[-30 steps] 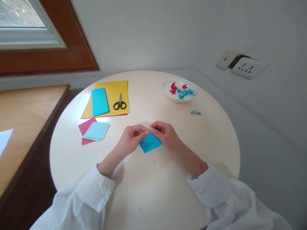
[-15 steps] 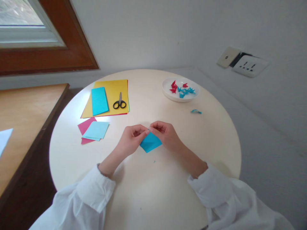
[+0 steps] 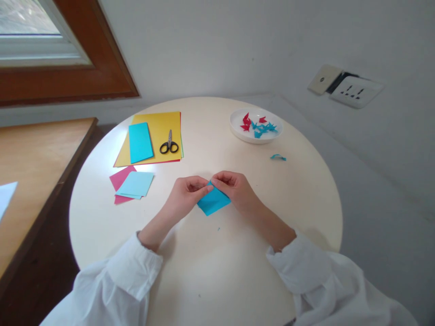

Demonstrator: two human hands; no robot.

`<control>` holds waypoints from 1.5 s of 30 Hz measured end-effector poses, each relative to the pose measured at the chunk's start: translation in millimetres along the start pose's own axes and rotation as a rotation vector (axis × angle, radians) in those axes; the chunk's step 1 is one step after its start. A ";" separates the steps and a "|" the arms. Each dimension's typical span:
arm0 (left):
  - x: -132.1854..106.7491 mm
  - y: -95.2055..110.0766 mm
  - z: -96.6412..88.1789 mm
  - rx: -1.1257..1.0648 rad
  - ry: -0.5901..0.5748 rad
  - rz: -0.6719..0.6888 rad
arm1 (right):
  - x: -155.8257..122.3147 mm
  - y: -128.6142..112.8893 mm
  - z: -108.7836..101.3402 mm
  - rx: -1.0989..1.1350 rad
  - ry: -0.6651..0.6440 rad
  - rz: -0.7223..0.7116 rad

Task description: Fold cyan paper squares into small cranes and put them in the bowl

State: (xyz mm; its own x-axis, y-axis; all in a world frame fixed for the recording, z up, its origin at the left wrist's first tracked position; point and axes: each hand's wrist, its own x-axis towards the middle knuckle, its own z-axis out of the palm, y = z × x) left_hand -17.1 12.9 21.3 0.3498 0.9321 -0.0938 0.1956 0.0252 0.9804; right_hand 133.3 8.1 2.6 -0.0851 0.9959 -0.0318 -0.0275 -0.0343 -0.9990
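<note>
A small blue square of paper (image 3: pixel 214 202) is held over the middle of the round white table (image 3: pixel 217 280), one corner pointing toward me. My left hand (image 3: pixel 186 195) pinches it by the upper left side, thumb on top. At the far corner my right hand (image 3: pixel 238 190) grips it between thumb and bent fingers. The fingertips of both hands nearly meet there, and they partly hide that corner. A tiny blue scrap (image 3: pixel 219 229) lies on the table just below the paper.
Scissors (image 3: pixel 169 143) and a folded blue sheet (image 3: pixel 141 142) rest on yellow paper (image 3: pixel 159 120) at the back left. Nearer are pale blue squares (image 3: pixel 136 184) over dark pink ones (image 3: pixel 119 180). A white dish (image 3: pixel 234 132) holds several red and blue folded papers; a blue strip (image 3: pixel 278 157) lies beside it.
The far corner of the blue paper now shows between my fingertips, where the thumbs covered it before. My hands have barely shifted.
</note>
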 end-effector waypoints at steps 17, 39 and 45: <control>2.6 -2.8 2.4 -0.055 0.060 -0.022 | -1.8 0.8 6.4 0.011 0.106 -0.020; 1.3 -5.4 1.0 -0.009 -0.024 0.000 | 0.1 2.8 1.0 -0.101 0.002 -0.030; 1.4 -5.5 2.7 -0.075 -0.007 -0.018 | -1.1 4.9 5.7 -0.079 0.061 -0.047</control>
State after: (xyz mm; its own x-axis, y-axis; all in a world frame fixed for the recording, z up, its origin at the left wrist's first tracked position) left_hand -15.1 13.1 15.4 0.3532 0.9287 -0.1127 0.1329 0.0694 0.9887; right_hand 127.6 6.3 -2.0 -0.0251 0.9996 0.0153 0.0486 0.0165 -0.9987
